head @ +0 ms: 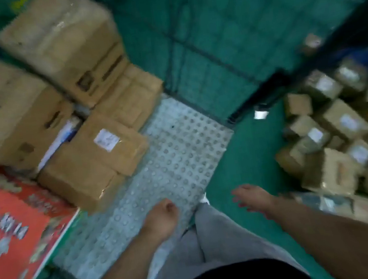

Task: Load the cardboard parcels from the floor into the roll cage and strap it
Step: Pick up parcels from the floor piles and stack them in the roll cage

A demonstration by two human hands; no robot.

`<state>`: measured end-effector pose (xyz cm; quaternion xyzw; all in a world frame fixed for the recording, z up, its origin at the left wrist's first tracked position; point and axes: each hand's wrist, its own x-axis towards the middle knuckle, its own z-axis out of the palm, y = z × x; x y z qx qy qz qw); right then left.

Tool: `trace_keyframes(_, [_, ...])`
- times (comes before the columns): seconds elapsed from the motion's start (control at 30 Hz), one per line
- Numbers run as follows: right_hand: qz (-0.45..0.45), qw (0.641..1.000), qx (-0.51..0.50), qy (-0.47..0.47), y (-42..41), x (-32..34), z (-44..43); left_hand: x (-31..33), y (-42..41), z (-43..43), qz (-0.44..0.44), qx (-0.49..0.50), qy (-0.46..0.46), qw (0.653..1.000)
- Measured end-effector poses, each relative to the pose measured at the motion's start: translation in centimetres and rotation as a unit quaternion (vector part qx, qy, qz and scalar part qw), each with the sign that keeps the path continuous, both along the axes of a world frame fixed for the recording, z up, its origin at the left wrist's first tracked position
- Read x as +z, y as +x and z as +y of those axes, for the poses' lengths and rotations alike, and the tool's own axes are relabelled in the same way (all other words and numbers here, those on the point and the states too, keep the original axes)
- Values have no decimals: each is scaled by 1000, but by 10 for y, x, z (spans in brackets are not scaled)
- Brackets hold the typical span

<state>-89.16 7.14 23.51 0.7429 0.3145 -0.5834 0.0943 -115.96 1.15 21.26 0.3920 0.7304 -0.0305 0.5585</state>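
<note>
both hands empty. left hand [162, 216] hangs loosely curled over the grey studded plastic roll cage base [180, 153], holding nothing. right hand [251, 197] has its fingers spread and reaches toward the pile of small brown cardboard parcels [332, 144] on the green floor [249, 150] at right. that pile is well apart from the cage base. larger brown cardboard boxes [92, 159] already sit on the left part of the base, next to a red printed carton [9, 218]. dark wire mesh cage wall [202, 51] stands behind.

risks, as a judgement: the floor pile is loose and tumbled, so pulling a parcel from low down could spill the rest. the boxes on the base are stacked unevenly, with one tilted, so a parcel set on top may slide off the open front. a stray parcel underfoot could trip the person.

hard to read: whole frame is motion-blurred and the labels are illegible. no strap visible. the cage's other walls and top are cut off. the pile runs out of frame at right. cannot tell whether the red carton is in the cage or just beside it. left fingers are smeared, so the curl is a best read.
</note>
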Motion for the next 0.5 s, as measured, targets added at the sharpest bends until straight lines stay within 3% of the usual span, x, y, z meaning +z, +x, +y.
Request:
trace_keyframes(0.13, [7, 988, -124, 86, 66, 38, -38, 36, 43, 39, 31, -133, 51, 989])
trace_keyframes(0.23, [23, 956, -262, 131, 116, 60, -64, 62, 104, 60, 32, -233, 90, 968])
trace_keyframes(0.37, [40, 904, -404, 135, 196, 70, -115, 81, 212, 66, 5, -318, 120, 940])
trace_keyframes(0.5, [6, 870, -472, 141, 273, 57, -170, 84, 324, 50, -14, -385, 79, 919])
